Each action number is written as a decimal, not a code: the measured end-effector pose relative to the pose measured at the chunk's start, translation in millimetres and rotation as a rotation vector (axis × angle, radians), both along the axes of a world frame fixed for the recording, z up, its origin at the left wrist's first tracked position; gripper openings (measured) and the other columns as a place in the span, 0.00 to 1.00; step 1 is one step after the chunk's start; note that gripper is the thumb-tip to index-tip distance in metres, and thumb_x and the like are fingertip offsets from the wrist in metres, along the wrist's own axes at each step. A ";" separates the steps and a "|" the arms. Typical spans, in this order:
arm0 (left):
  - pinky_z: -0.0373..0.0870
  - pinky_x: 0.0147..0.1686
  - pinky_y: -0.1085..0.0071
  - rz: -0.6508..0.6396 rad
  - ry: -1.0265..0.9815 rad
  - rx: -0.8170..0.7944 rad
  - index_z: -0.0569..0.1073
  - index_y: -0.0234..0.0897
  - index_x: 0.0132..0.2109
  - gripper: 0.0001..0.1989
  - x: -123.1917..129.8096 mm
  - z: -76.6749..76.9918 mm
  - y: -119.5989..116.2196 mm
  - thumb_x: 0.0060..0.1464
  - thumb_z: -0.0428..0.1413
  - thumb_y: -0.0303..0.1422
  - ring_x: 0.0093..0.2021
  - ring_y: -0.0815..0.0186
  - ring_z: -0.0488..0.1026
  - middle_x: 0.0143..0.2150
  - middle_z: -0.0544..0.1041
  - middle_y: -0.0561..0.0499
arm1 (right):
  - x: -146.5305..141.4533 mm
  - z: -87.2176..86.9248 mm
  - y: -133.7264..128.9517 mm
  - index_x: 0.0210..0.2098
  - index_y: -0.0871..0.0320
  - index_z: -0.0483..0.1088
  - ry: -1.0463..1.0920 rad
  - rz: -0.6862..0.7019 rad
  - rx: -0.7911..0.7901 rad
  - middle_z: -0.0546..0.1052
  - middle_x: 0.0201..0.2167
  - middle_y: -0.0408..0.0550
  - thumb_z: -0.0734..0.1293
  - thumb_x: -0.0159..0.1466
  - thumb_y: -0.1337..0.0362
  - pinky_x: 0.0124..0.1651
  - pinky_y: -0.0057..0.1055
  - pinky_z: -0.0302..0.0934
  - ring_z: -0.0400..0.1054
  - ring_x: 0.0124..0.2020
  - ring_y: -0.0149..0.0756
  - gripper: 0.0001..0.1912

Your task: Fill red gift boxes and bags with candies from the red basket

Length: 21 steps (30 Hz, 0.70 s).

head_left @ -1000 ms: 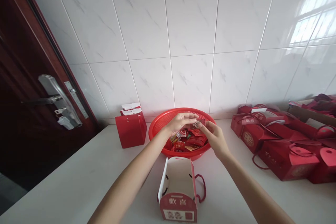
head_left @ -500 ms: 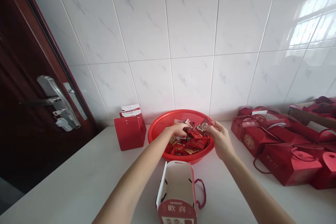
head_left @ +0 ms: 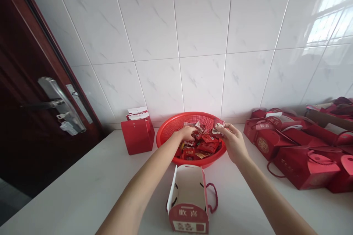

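A red plastic basket [head_left: 165, 132] holds a heap of small wrapped sweets [head_left: 208, 146], mostly in red wrappers. My left hand [head_left: 187, 133] reaches into its left part, fingers bent down among the sweets; their tips are partly hidden, and I cannot make out what they grip. Over the basket's right rim, my right hand [head_left: 233, 140] pinches a red-and-white wrapped sweet [head_left: 217, 127] between thumb and fingers. In front of the basket stands an open gift box [head_left: 190, 187], white inside and red outside, with a dark red cord handle [head_left: 213, 198] at its right.
Folded red boxes [head_left: 138, 134] stand upright left of the basket. Several closed red gift boxes [head_left: 300, 165] crowd the right side of the white table [head_left: 91, 183], with a carton [head_left: 317, 115] behind them. A tiled wall [head_left: 154, 88] rises behind; a dark red door [head_left: 27, 80] is at left.
My right hand has shifted slightly right with its sweet, drawing it away from the left hand. The left hand stays in the heap. The whole view has moved a little.
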State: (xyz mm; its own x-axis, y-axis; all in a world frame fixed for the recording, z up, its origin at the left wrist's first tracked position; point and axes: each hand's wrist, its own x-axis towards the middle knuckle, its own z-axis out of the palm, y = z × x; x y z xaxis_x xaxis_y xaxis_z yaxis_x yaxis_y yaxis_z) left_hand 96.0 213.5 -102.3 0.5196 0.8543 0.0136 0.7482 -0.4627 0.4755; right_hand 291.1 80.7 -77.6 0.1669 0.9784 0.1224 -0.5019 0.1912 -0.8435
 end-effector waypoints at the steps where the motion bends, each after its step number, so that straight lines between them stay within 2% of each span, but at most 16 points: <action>1: 0.67 0.37 0.70 -0.007 -0.003 -0.008 0.78 0.42 0.30 0.12 1.5 1.0 -1.8 0.33 0.66 0.26 0.38 0.58 0.75 0.30 0.78 0.53 | -0.1 0.1 -0.2 0.29 0.56 0.70 -0.006 -0.001 0.000 0.80 0.27 0.43 0.80 0.45 0.58 0.30 0.30 0.68 0.73 0.25 0.34 0.19; 4: 0.66 0.37 0.69 -0.011 0.012 -0.052 0.75 0.42 0.23 0.09 5.0 2.9 -4.9 0.31 0.67 0.27 0.35 0.57 0.74 0.24 0.75 0.54 | -0.4 1.0 -0.4 0.29 0.57 0.70 -0.018 0.000 0.004 0.79 0.25 0.43 0.80 0.45 0.58 0.30 0.30 0.67 0.72 0.24 0.34 0.19; 7: 0.64 0.33 0.68 0.015 0.020 -0.094 0.68 0.40 0.15 0.15 6.1 4.2 -5.2 0.25 0.69 0.27 0.28 0.59 0.71 0.17 0.67 0.56 | -0.5 1.6 -0.3 0.28 0.56 0.69 -0.031 0.001 0.009 0.78 0.24 0.41 0.80 0.44 0.58 0.31 0.30 0.67 0.72 0.25 0.33 0.19; 9: 0.62 0.32 0.68 0.044 -0.015 -0.087 0.64 0.40 0.14 0.19 6.4 7.6 -6.1 0.22 0.69 0.26 0.27 0.60 0.69 0.16 0.64 0.57 | -0.8 1.7 -0.3 0.27 0.56 0.69 -0.049 0.008 0.011 0.78 0.25 0.41 0.79 0.45 0.58 0.32 0.31 0.66 0.71 0.26 0.33 0.18; 11: 0.61 0.32 0.69 0.071 -0.096 -0.048 0.63 0.40 0.16 0.19 7.9 14.4 -9.2 0.25 0.69 0.27 0.29 0.60 0.69 0.18 0.64 0.57 | -1.2 2.0 -0.6 0.27 0.56 0.68 -0.062 0.011 0.013 0.78 0.25 0.41 0.79 0.45 0.59 0.33 0.31 0.66 0.71 0.26 0.34 0.17; 13: 0.60 0.32 0.69 0.078 -0.205 -0.013 0.64 0.40 0.20 0.16 10.8 24.1 -15.3 0.34 0.67 0.31 0.30 0.61 0.68 0.20 0.66 0.57 | -1.3 3.2 -1.4 0.26 0.56 0.68 -0.067 0.012 0.017 0.78 0.26 0.41 0.78 0.45 0.60 0.34 0.31 0.66 0.72 0.27 0.34 0.16; 16: 0.60 0.31 0.69 0.032 -0.369 -0.025 0.67 0.38 0.24 0.15 16.5 39.0 -29.5 0.44 0.63 0.40 0.29 0.63 0.68 0.23 0.69 0.56 | -0.2 6.8 -2.9 0.27 0.56 0.70 -0.084 0.035 0.013 0.79 0.27 0.42 0.77 0.45 0.62 0.35 0.32 0.67 0.72 0.29 0.35 0.14; 21: 0.66 0.35 0.70 -0.065 -0.611 -0.109 0.72 0.35 0.33 0.19 25.9 49.4 -55.8 0.46 0.62 0.48 0.33 0.63 0.71 0.31 0.75 0.52 | 0.0 12.0 1.0 0.25 0.56 0.70 -0.107 0.087 -0.043 0.78 0.25 0.43 0.77 0.43 0.62 0.32 0.30 0.67 0.72 0.27 0.34 0.15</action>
